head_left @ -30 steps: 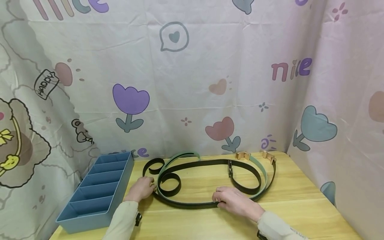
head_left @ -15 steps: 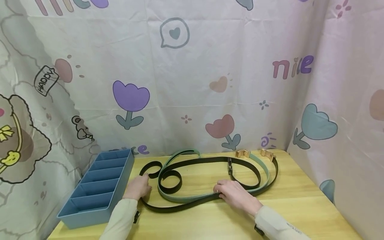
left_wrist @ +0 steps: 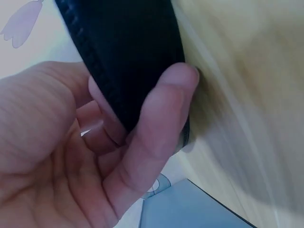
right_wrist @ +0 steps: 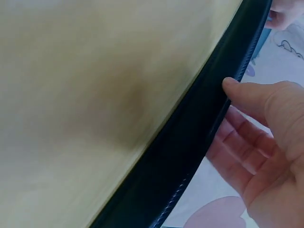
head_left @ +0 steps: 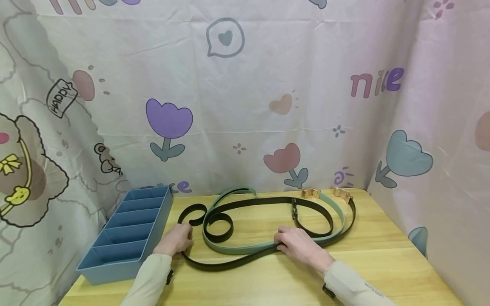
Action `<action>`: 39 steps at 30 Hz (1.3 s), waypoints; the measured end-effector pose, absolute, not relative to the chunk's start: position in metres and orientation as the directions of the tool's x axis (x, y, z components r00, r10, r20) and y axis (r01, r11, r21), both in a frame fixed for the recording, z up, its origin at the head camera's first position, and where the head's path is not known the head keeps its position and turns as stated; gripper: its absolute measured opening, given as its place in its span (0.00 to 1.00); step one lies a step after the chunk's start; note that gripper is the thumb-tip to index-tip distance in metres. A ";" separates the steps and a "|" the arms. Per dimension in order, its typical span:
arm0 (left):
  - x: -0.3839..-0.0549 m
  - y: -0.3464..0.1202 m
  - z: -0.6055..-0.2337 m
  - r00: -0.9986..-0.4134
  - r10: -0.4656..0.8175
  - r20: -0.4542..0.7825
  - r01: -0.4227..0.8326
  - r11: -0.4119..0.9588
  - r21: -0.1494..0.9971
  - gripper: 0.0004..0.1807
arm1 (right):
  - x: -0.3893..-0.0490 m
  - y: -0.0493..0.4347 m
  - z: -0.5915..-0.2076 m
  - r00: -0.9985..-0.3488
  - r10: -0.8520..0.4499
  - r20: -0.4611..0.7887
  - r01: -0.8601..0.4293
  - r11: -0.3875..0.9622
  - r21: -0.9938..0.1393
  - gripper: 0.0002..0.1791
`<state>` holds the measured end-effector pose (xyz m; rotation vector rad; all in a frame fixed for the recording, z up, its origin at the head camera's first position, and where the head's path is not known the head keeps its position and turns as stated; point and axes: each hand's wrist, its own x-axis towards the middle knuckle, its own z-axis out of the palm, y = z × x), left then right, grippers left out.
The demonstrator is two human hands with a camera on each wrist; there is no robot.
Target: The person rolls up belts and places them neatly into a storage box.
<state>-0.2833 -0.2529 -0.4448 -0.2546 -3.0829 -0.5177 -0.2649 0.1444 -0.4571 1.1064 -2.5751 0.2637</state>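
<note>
A long black belt [head_left: 214, 267] with a gold buckle [head_left: 342, 194] curves across the wooden table, its free end curled at the left. My left hand [head_left: 175, 240] pinches this belt near the curl; in the left wrist view stitching shows along the strap's edge. Farther right, my right hand [head_left: 296, 245] holds the same belt's near stretch, thumb on one face and fingers behind. Just inside it lies a green belt [head_left: 229, 250], also gold-buckled. Within that loop rests a second black belt [head_left: 249, 203] with a dark metal buckle [head_left: 294, 208] and a coiled end.
A blue box [head_left: 111, 274] with several compartments stands at the left, beside my left forearm. Behind the table [head_left: 245, 289] hangs a printed curtain [head_left: 237, 93], which also closes off both sides.
My left hand has drawn the gold-buckled black belt left and toward me, parting its near stretch from the green belt. The right hand has stayed nearly in place on the strap.
</note>
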 end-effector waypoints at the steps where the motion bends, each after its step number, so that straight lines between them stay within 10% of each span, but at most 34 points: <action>1: -0.282 -0.253 -0.445 -0.988 0.150 0.030 0.152 0.930 0.334 0.09 | -0.265 0.143 -0.457 -0.651 -0.674 0.351 -0.730 0.682 -0.045 0.07; 39: -0.256 -0.237 -0.445 -0.994 0.105 0.025 0.107 0.937 0.333 0.10 | -0.246 0.135 -0.448 -0.566 -0.819 0.096 -0.824 0.560 -0.086 0.12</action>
